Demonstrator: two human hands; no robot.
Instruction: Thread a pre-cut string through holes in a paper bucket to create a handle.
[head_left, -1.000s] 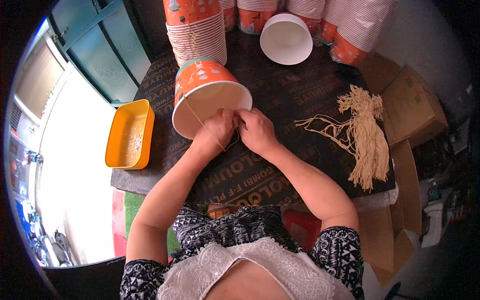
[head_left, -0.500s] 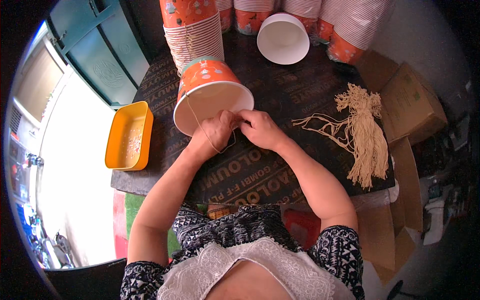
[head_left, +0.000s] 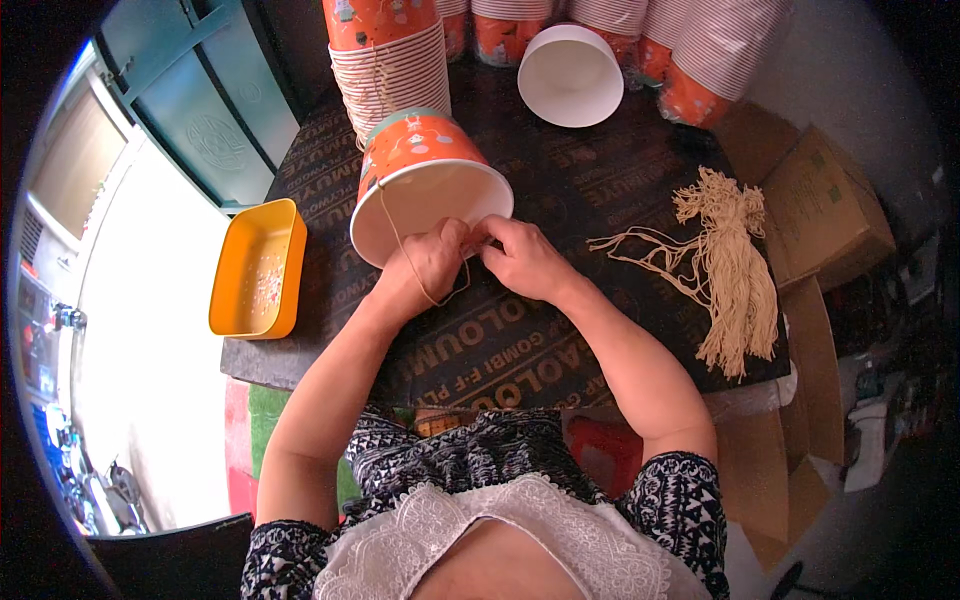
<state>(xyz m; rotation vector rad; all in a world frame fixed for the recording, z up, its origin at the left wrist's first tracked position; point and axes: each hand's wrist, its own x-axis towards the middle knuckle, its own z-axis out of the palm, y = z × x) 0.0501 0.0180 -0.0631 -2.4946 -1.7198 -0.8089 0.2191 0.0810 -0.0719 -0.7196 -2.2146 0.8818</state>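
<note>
An orange printed paper bucket (head_left: 425,185) with a white inside lies tilted on the black table, its mouth toward me. A thin beige cord (head_left: 393,217) comes from the left of its rim and loops down over my left hand (head_left: 428,268). That hand is closed at the near edge of the rim, its fingers partly inside the mouth. My right hand (head_left: 523,258) meets it there in a pinch, fingertips together at the cord's end. The fingers hide the exact spot where cord and rim meet.
Stacked paper buckets (head_left: 390,75) stand behind the one I hold, with more wrapped stacks (head_left: 720,60) at the back. A white-lined bucket (head_left: 570,77) lies there too. A bundle of beige cords (head_left: 735,270) is at right, a yellow bin (head_left: 285,270) at left. Cardboard (head_left: 830,210) stands beyond the right edge.
The bucket and the view have shifted only slightly. Both hands stay together at the rim, with small finger movements.
</note>
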